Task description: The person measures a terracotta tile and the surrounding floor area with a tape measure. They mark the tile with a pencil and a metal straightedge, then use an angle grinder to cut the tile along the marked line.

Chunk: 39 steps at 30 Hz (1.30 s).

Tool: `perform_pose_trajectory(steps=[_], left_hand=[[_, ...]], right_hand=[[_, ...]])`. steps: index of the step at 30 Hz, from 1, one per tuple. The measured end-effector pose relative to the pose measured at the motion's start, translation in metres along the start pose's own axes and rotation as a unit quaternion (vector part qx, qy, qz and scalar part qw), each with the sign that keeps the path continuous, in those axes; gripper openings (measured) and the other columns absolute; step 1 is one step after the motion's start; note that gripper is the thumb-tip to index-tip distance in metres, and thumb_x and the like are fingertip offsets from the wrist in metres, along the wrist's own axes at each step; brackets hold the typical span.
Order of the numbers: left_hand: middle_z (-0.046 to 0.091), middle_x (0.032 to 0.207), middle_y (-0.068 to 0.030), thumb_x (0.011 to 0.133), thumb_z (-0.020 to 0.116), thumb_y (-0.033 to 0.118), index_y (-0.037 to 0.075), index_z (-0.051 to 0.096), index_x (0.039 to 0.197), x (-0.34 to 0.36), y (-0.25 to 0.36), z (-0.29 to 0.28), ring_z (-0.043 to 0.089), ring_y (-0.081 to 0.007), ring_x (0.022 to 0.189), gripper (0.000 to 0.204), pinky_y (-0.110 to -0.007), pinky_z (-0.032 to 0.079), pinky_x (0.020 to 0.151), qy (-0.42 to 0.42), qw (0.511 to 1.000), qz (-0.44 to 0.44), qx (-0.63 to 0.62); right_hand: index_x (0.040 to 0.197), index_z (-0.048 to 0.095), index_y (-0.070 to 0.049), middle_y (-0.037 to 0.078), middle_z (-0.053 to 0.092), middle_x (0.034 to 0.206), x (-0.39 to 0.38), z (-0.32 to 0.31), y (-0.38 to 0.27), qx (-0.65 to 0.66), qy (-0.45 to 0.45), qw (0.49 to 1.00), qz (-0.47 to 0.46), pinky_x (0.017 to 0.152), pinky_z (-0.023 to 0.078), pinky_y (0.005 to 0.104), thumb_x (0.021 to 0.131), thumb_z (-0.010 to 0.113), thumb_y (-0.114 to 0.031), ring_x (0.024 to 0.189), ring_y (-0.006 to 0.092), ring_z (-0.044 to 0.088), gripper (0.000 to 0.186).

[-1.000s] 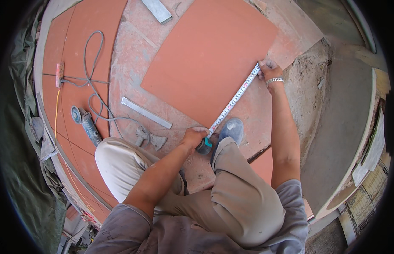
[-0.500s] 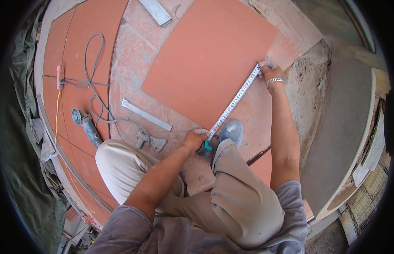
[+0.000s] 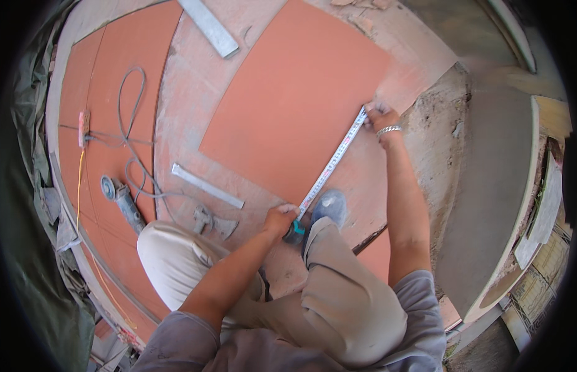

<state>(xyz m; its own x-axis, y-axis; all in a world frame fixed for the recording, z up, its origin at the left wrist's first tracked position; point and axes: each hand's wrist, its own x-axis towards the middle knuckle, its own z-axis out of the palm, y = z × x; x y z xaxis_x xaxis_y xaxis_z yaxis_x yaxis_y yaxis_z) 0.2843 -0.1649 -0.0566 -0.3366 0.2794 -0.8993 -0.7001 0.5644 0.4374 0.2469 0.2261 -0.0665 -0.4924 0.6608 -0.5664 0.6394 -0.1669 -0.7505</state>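
A large reddish-brown tile (image 3: 288, 99) lies in front of me. The white blade of a tape measure (image 3: 332, 162) stretches along the tile's right edge. My left hand (image 3: 280, 221) is closed around the teal and dark case at the blade's near end, close to the tile's near corner. At the far end, my right hand (image 3: 381, 118), with a silver bracelet at the wrist, pinches the blade's tip by the tile's edge.
Left of the tile lie a metal bar (image 3: 208, 186) and a hatchet-like tool head (image 3: 215, 222). An angle grinder (image 3: 123, 203) with a grey cord rests on laid tiles beside a power strip (image 3: 84, 128). Another grey bar (image 3: 209, 28) lies farther off. My shoe (image 3: 330, 209) stands near the blade.
The whole view has shifted a little, so the scene sits slightly lower and to the left. Both hands keep hold of the stretched tape measure along the same tile edge.
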Motion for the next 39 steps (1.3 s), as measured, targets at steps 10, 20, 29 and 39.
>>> perform_pose_trajectory(steps=[10, 20, 29, 39], left_hand=[[0.071, 0.082, -0.0049, 0.092, 0.070, 0.014, 0.001, 0.075, 0.096, 0.004, -0.006, 0.009, 0.060, -0.0128, 0.072, 0.015, -0.031, 0.049, 0.067, 0.041, 0.997, -0.006, 0.058], [0.073, 0.081, -0.0089, 0.089, 0.070, 0.014, 0.002, 0.076, 0.093, 0.000, 0.000, 0.014, 0.064, -0.0141, 0.073, 0.014, -0.033, 0.051, 0.069, 0.082, 0.990, -0.010, 0.112], [0.073, 0.080, -0.0072, 0.089, 0.069, 0.012, 0.001, 0.075, 0.093, -0.001, 0.000, 0.012, 0.064, -0.0136, 0.073, 0.013, -0.033, 0.050, 0.067, 0.091, 0.991, 0.005, 0.098], [0.070, 0.076, -0.0036, 0.088, 0.070, 0.010, 0.001, 0.076, 0.091, 0.009, 0.034, -0.055, 0.060, -0.0119, 0.067, 0.011, -0.030, 0.048, 0.061, 0.106, 0.993, -0.004, 0.056]], right_hand=[[0.092, 0.070, -0.003, 0.006, 0.069, 0.073, -0.002, 0.003, -0.003, -0.024, 0.032, 0.999, -0.036, 0.061, 0.052, 0.0299, 0.093, 0.070, -0.018, 0.062, 0.0133, 0.064, 0.015], [0.088, 0.069, 0.001, 0.006, 0.070, 0.071, -0.001, 0.000, -0.009, -0.221, 0.075, 0.970, -0.063, 0.058, 0.051, 0.0285, 0.090, 0.073, -0.018, 0.062, 0.0123, 0.064, 0.019], [0.090, 0.071, -0.001, 0.009, 0.070, 0.072, 0.000, 0.023, -0.023, -0.090, 0.023, 0.993, -0.072, 0.063, 0.052, 0.0325, 0.090, 0.071, -0.019, 0.064, 0.0170, 0.066, 0.018], [0.088, 0.067, 0.000, 0.003, 0.066, 0.070, 0.009, 0.057, -0.036, -0.024, 0.013, 0.999, -0.040, 0.049, 0.046, 0.0239, 0.093, 0.070, -0.012, 0.056, 0.0089, 0.058, 0.014]])
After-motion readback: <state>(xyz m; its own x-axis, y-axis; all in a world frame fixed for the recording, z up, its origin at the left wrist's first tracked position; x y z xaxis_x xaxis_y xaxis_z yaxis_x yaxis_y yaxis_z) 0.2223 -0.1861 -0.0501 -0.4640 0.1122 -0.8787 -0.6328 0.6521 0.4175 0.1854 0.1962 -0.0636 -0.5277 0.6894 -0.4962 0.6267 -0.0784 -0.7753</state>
